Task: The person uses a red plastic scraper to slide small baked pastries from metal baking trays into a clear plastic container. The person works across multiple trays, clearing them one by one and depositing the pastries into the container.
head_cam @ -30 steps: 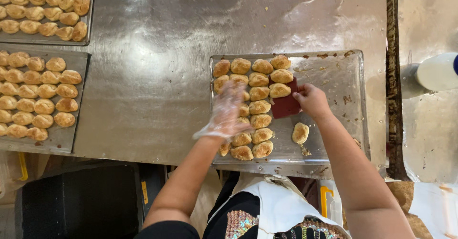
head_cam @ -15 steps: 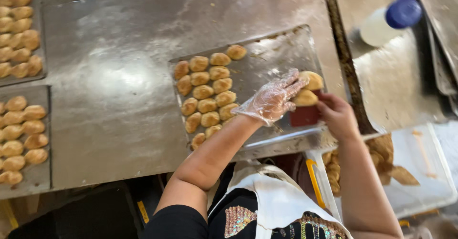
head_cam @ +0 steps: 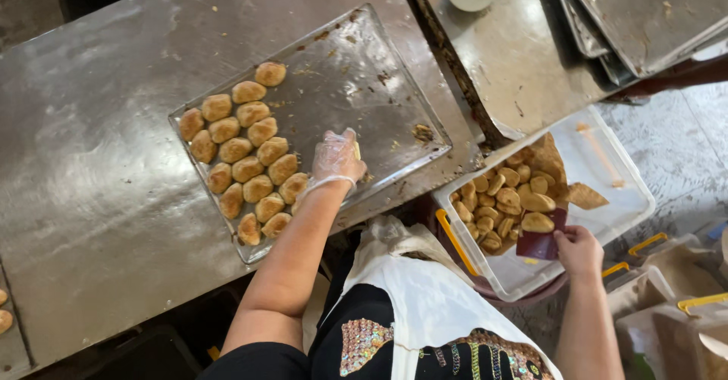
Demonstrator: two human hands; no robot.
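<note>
Your right hand [head_cam: 578, 249] grips a dark red scraper [head_cam: 540, 237] carrying a pastry [head_cam: 537, 222] over the white plastic bin [head_cam: 607, 198]. Your gloved left hand [head_cam: 335, 160] rests loosely curled, holding nothing, on the metal tray [head_cam: 356, 76] beside the remaining pastries [head_cam: 244, 152].

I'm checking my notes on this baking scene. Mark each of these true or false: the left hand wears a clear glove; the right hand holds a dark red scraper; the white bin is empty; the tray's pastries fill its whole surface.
1. The left hand wears a clear glove. True.
2. The right hand holds a dark red scraper. True.
3. The white bin is empty. False: pastries in the bin are piled in it.
4. The pastries on the tray fill the whole tray. False: they sit at one end; the rest is bare with crumbs.
</note>
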